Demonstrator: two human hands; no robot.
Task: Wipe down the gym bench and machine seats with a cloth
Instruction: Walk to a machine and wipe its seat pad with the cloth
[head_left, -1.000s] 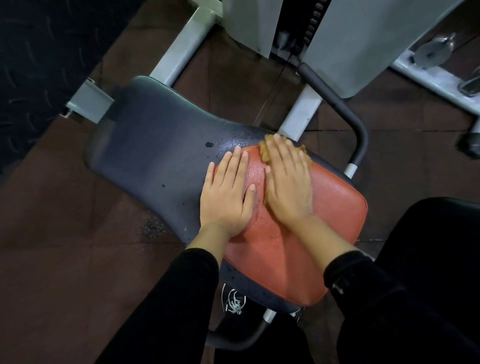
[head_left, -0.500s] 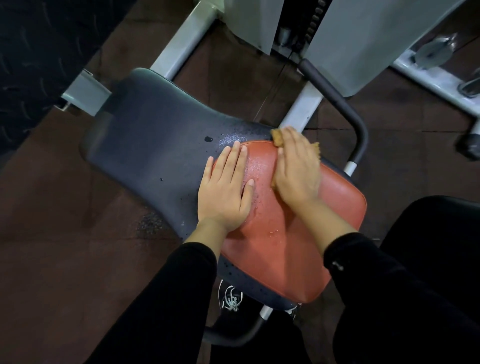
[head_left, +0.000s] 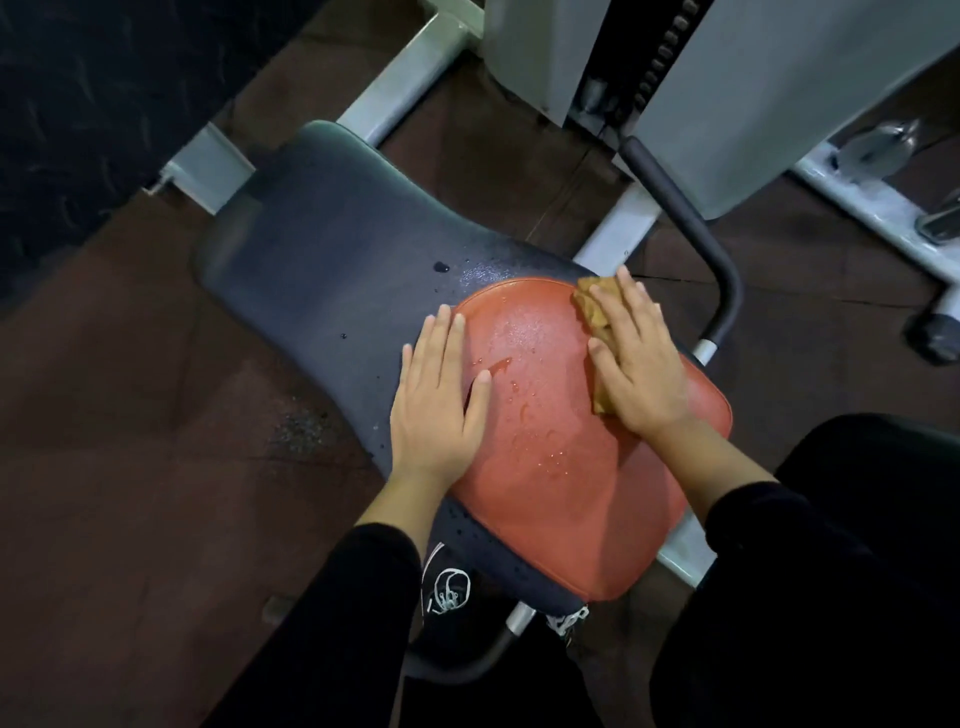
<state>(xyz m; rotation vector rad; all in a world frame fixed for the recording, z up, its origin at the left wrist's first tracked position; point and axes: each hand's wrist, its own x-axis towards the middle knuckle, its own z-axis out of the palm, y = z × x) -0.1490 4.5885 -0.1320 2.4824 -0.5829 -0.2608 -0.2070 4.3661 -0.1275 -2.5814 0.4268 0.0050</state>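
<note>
Head view: right hand (head_left: 640, 358) flat, fingers straight, pressing brown cloth (head_left: 593, 312) onto red seat pad (head_left: 561, 483). Left hand (head_left: 439, 400) spread flat, bracing. Droplets between hands; wiping judged partway, black pad (head_left: 322, 249) beyond left hand unwiped.

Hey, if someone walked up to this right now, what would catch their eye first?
Probably the red seat pad, bright against the dark floor and beaded with water droplets. On its far right corner the right hand presses a tan cloth flat, while the left hand rests open across its left edge, partly on the black backrest pad.
</note>
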